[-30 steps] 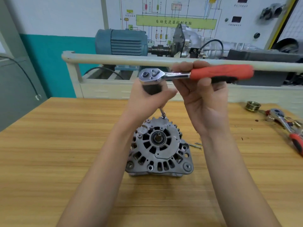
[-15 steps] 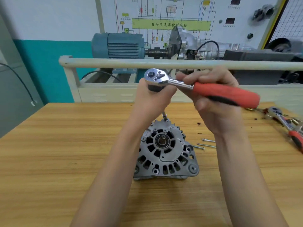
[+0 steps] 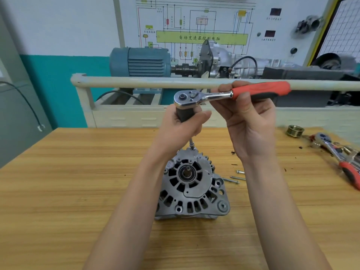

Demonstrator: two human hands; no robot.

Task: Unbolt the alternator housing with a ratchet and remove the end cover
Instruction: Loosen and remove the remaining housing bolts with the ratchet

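Alternator (image 3: 191,187): sitting mid-desk, vented end face turned up toward the camera, shaft and bearing showing at its centre, mounting ears at the lower right.
Extension bar (image 3: 191,143): thin steel rod running down from under the left fist to the far top edge of the alternator; the tip looks seated there, but the bolt head itself is too small to make out.
Ratchet (image 3: 224,95): held level above the alternator, chrome head on the left, red handle pointing right.
Left hand (image 3: 180,128): fist wrapped tight round the dark grip directly under the ratchet head.
Right hand (image 3: 250,117): palm facing the camera, fingers and thumb curled round the near end of the red handle just beside the chrome neck.
In the way: the left forearm crosses the alternator's left side and hides that edge; the left fist covers most of the extension bar.
Loose bolts (image 3: 236,177): three long ones lying on the desk just right of the alternator, beside the right wrist.
Desk (image 3: 68,191): wood-grain top, dark crumbs scattered toward the right.
Second ratchet (image 3: 339,154): red-handled, lying at the right edge.
Pulley (image 3: 295,130): brass-coloured grooved ring, near that second ratchet's head.
Behind the desk: a pale rail (image 3: 136,82), a blue motor (image 3: 140,62) and a wiring diagram board (image 3: 200,26).
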